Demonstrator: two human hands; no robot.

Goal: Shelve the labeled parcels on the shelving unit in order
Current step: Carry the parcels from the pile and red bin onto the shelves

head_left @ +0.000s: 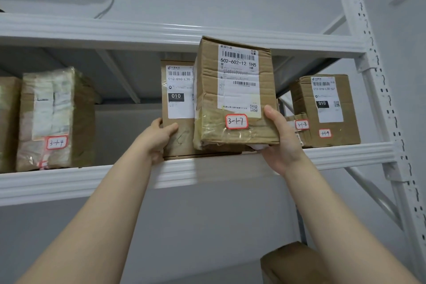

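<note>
A brown cardboard parcel (235,90) tagged 3-1-7 is tilted at the front edge of the white shelf (345,152). My right hand (280,143) grips its lower right corner, thumb on the front face. My left hand (161,136) holds the lower left edge of a second brown parcel (178,108) with a 010 label, standing just behind and left of it. Its own tag is hidden.
A taped parcel (55,120) tagged 3-1-4 stands at the left of the shelf. At the right stand a small parcel (299,124) tagged 3-1-8 and a box (327,108) tagged 3-1-9. A perforated upright (378,80) bounds the right side. Another box (292,263) sits below.
</note>
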